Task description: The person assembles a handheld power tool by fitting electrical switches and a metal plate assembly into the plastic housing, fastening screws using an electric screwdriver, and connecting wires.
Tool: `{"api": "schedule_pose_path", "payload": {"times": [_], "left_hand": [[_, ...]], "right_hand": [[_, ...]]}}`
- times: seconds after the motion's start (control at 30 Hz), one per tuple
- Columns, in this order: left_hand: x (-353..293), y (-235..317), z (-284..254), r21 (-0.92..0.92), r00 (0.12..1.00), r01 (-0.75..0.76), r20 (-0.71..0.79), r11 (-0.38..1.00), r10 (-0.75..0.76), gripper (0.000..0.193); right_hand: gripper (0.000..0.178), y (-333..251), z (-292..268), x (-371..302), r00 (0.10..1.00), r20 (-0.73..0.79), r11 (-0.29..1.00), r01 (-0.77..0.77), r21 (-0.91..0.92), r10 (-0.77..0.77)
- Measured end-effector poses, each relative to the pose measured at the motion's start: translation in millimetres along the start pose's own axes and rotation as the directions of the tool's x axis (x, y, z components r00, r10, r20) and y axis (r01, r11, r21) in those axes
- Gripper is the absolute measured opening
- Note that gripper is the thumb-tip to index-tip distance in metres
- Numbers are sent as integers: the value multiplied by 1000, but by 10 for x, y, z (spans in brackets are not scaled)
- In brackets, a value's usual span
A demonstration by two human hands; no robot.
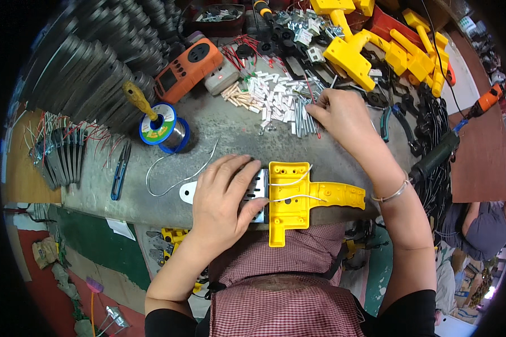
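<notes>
A yellow plastic housing half (289,205) with a handle lies hollow side up at the bench's front edge, two white wires across it. A perforated metal guard (258,194) joins its left side, and a white rounded tab (188,192) sticks out farther left. My left hand (222,199) grips the guard from above, thumb by the housing, covering most of it. My right hand (343,115) reaches to the far pile, thumb and fingers pinched beside long thin metal pins (305,121); whatever is between the fingertips is hidden. White ceramic tubes (272,95) lie heaped just left of it.
Stacked dark metal parts (90,73) fill the back left. Nearby are a solder spool (166,129), an orange meter (188,67) and a blue cutter (120,171). Yellow housings (351,56), pliers (402,126) and a power screwdriver (436,157) lie at the right.
</notes>
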State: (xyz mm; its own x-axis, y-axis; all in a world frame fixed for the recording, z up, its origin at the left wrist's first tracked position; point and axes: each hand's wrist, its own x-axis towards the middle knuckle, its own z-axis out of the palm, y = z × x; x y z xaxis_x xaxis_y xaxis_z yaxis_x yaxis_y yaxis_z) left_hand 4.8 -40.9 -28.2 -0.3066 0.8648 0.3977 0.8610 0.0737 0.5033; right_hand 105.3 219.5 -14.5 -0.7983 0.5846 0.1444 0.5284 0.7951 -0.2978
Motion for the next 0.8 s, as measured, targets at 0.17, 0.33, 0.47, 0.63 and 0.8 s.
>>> {"api": "schedule_pose_path", "payload": {"times": [0.17, 0.33, 0.47, 0.63, 0.8], "left_hand": [[-8, -112, -86, -174, 990, -62, -136, 983, 38, 38], [251, 155, -217, -657, 935, 147, -151, 739, -320, 24], [288, 89, -338, -681, 877, 14, -344, 732, -336, 12], [233, -92, -338, -785, 778, -2, -390, 619, -492, 14], [107, -157, -466, -760, 677, -39, -498, 649, -542, 14]], "right_hand": [[12, -89, -161, -53, 999, -50, 958, -1, 288, 16], [10, -903, -518, -430, 895, 78, 771, 331, 543, -439], [12, -1054, -627, -379, 858, 108, 729, 352, 587, -502], [12, -956, -577, 100, 761, 264, 684, 302, 664, -593], [21, -670, -66, 890, 957, 112, 933, 230, 277, -269]]}}
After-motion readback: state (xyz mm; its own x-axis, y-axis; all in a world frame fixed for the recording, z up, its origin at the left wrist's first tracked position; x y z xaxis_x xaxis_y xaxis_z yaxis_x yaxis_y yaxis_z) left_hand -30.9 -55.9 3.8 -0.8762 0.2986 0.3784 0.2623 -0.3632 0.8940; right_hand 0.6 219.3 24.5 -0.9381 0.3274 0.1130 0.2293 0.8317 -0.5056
